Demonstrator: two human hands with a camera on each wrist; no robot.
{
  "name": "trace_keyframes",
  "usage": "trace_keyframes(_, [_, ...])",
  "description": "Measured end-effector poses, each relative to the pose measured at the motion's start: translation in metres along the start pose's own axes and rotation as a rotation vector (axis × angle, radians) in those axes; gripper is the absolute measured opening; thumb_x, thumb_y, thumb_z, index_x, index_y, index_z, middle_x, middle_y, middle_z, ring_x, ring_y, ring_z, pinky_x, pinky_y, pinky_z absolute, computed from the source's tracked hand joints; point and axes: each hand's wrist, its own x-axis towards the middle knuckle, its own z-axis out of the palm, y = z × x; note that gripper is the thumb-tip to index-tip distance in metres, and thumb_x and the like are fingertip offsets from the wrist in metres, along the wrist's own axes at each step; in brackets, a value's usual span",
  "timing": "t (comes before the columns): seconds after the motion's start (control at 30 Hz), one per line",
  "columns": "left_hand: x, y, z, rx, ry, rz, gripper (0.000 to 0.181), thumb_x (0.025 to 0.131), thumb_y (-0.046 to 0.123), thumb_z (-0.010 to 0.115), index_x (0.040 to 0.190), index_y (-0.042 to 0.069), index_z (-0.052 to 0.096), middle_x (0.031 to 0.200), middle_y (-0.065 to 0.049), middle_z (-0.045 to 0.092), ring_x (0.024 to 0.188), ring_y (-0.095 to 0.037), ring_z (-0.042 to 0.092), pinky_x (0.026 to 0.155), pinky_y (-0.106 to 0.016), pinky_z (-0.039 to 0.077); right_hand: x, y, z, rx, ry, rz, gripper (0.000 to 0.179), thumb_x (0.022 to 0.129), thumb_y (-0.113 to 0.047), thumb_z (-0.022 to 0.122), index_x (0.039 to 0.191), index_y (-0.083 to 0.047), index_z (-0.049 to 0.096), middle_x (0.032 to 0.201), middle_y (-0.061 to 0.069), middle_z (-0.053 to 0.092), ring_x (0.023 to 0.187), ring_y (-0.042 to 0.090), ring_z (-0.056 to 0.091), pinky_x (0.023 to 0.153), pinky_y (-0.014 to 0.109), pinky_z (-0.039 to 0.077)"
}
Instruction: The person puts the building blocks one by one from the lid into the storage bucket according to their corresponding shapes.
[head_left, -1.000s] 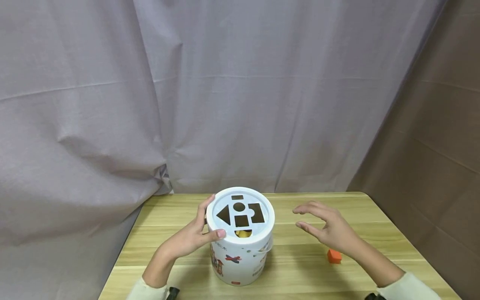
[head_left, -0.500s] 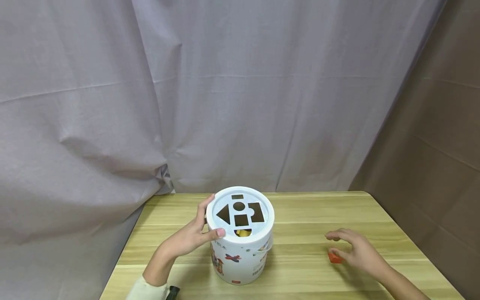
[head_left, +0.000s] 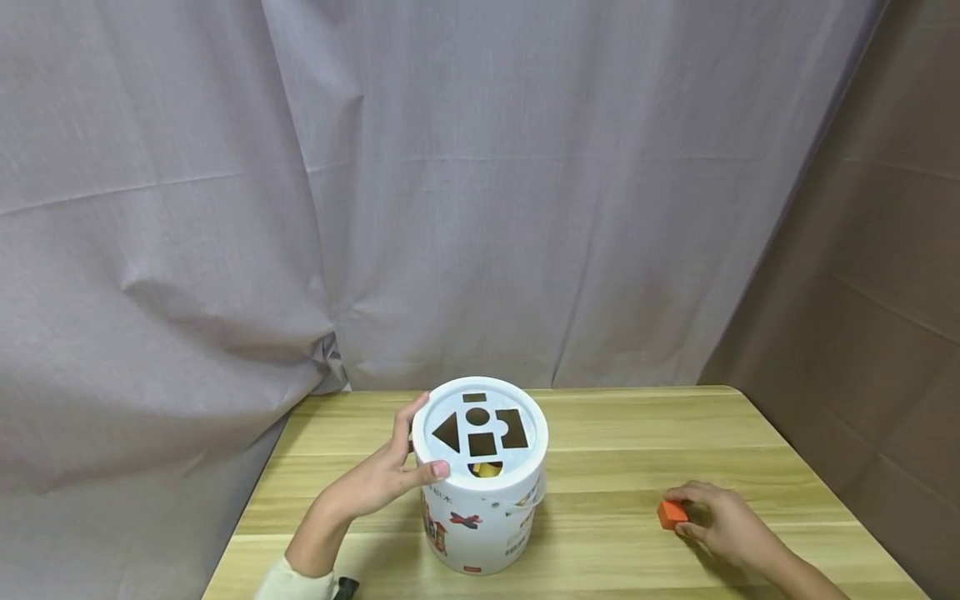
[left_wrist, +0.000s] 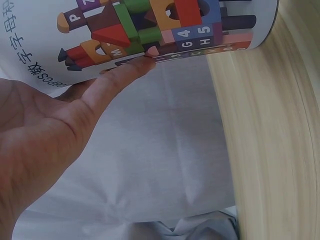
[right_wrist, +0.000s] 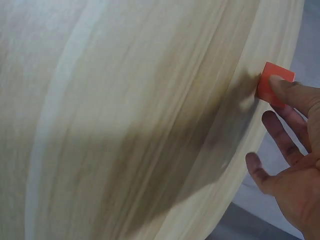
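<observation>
My right hand (head_left: 726,527) pinches an orange-red block (head_left: 672,515) between thumb and fingers, low over the right part of the table. In the right wrist view the thumb lies across the face of the block (right_wrist: 275,82), while other fingers spread away from it. My left hand (head_left: 375,482) grips the upper left side of a white printed bucket (head_left: 480,533), thumb on the rim of its lid (head_left: 459,454). The lid has several shaped holes, and something yellow (head_left: 487,470) shows through the front one. In the left wrist view a finger stretches along the bucket's printed wall (left_wrist: 45,30).
The bucket stands upright on a wooden table (head_left: 600,467), its thin handle (head_left: 531,497) hanging at the right side. A grey curtain (head_left: 465,233) hangs behind the table, and brownish cloth (head_left: 862,300) runs along the right.
My right hand has moved right and down from beside the bucket to the orange-red block and closed finger and thumb on it. The left hand and bucket have stayed in place.
</observation>
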Motion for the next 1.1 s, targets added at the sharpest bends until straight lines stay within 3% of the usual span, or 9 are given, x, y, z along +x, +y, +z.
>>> trace_keyframes(0.17, [0.001,0.000,0.000,-0.005,0.004,0.006,0.112,0.104,0.042,0.078,0.175,0.032,-0.008,0.186,-0.023,0.000,0.170,-0.053,0.012,0.132,-0.078,0.018,0.003,-0.004,-0.001,0.044,-0.003,0.033,0.045,0.079,-0.012,0.098,0.120,-0.008,0.080,0.110,-0.003,0.080,0.096,-0.005,0.069,0.078,0.033,0.067])
trace_keyframes(0.33, [0.000,0.000,0.000,-0.010,-0.002,0.000,0.112,0.104,0.042,0.078,0.175,0.033,-0.009,0.186,-0.024,0.001,0.169,-0.053,0.012,0.132,-0.078,0.018,0.012,-0.016,-0.006,0.014,0.072,0.015,0.044,0.078,-0.013,0.100,0.118,-0.016,0.081,0.109,-0.009,0.080,0.096,-0.005,0.067,0.075,0.037,0.067])
trace_keyframes(0.73, [-0.001,0.001,0.000,-0.007,-0.002,0.006,0.112,0.104,0.043,0.077,0.175,0.032,-0.008,0.185,-0.025,0.003,0.169,-0.054,0.015,0.132,-0.078,0.019,0.043,-0.065,-0.038,0.105,0.197,-0.099,0.051,0.076,-0.003,0.099,0.123,-0.016,0.082,0.113,-0.008,0.080,0.101,-0.002,0.070,0.086,0.008,0.055])
trace_keyframes(1.1, [-0.001,0.001,-0.001,-0.010,-0.002,0.004,0.113,0.104,0.045,0.077,0.175,0.033,-0.009,0.185,-0.025,0.003,0.169,-0.054,0.016,0.132,-0.078,0.020,0.065,-0.115,-0.059,0.099,0.248,-0.093,0.051,0.081,-0.011,0.099,0.126,-0.027,0.081,0.115,-0.014,0.080,0.098,-0.001,0.068,0.091,0.006,0.051])
